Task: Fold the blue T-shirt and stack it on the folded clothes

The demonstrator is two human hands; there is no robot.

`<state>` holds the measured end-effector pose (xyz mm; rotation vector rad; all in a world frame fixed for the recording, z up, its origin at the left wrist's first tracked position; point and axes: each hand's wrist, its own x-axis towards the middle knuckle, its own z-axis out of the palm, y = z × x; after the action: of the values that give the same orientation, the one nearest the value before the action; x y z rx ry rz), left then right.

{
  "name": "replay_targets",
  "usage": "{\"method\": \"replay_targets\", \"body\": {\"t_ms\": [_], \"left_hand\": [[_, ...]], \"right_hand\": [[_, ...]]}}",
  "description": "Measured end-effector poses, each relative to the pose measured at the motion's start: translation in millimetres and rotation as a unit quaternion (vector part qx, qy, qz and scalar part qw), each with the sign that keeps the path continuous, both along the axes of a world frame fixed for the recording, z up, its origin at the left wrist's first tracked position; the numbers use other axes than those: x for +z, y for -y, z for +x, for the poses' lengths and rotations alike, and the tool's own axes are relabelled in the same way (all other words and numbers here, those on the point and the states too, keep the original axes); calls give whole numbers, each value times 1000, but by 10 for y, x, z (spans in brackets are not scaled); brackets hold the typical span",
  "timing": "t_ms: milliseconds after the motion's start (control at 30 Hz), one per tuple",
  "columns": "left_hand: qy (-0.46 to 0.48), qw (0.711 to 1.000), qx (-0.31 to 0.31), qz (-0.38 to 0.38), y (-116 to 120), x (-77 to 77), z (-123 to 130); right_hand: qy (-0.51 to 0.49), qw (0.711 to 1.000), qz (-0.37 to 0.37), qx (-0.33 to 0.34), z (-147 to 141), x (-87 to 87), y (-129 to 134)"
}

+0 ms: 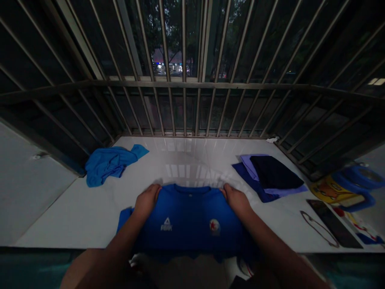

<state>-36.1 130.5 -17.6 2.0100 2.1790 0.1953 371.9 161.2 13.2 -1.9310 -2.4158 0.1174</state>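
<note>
Blue shirt [189, 218] lies flat at lower centre of the white surface [75, 212], its hem hidden past the near edge. Left hand [146, 202] and right hand [236, 199] each pinch a shoulder. Crumpled blue cloth [110, 162] upper left, folded stack [270, 174] right; bare room between.

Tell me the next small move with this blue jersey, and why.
Probably fold the left sleeve inward. The blue jersey lies flat, chest logos up, on the white ledge, left hand and right hand pinning its shoulders; folded clothes sit stacked at right.
</note>
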Motion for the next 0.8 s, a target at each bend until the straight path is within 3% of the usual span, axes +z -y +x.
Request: {"method": "replay_targets", "body": {"t_ms": [167,233,300,367,467,567,667,800], "left_hand": [[-36,998,14,41,-1197,582,149],[-43,997,39,56,-1413,729,186],[-47,994,77,67,-1370,760,155],[-53,988,126,70,-1117,669,42],[-60,973,223,8,-600,392,-239],[-43,969,234,-61,-265,153,-499],[-12,981,182,-63,-259,126,-579],[25,990,140,-8,-447,335,-319]], "right_hand": [[-19,995,98,10,-294,834,-1055],[-26,992,126,-2,-434,993,-1220],[-37,989,140,3,-560,980,-1162],[-46,989,134,27,-637,803,-908],[-51,994,91,45,-613,332,-332],[-58,997,36,32,-485,-204,233],[-69,997,-2,32,-403,-612,622],[-97,995,0,25,-433,-823,842]]}}
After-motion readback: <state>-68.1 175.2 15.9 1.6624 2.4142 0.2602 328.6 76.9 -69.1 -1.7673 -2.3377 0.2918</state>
